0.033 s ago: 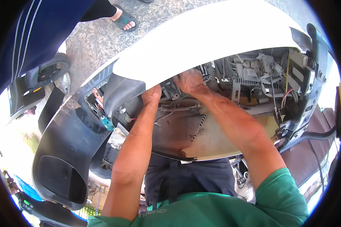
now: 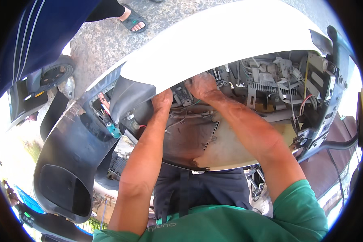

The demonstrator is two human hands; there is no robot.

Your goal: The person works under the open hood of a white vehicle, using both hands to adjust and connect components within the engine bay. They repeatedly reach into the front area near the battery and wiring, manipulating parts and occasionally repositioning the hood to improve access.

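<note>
Both my arms reach into the open body of an electric scooter, under its white side panel (image 2: 230, 36). My left hand (image 2: 163, 99) is tucked beneath the panel's lower edge, its fingers hidden. A short way to the right, my right hand (image 2: 203, 86) has its fingers bent and closed at the same edge; whatever they hold is out of sight. Between the hands sits a dark box-shaped part (image 2: 184, 95) among wires. Right of my right hand is a dusty grey finned module (image 2: 268, 85) with cables around it.
A dark plastic fairing (image 2: 74, 153) with a teal connector (image 2: 113, 130) and loose wires lies left. A metal frame (image 2: 324, 105) bounds the right side. Another person's sandalled foot (image 2: 135, 22) stands at the far left, near a wheel (image 2: 58, 74).
</note>
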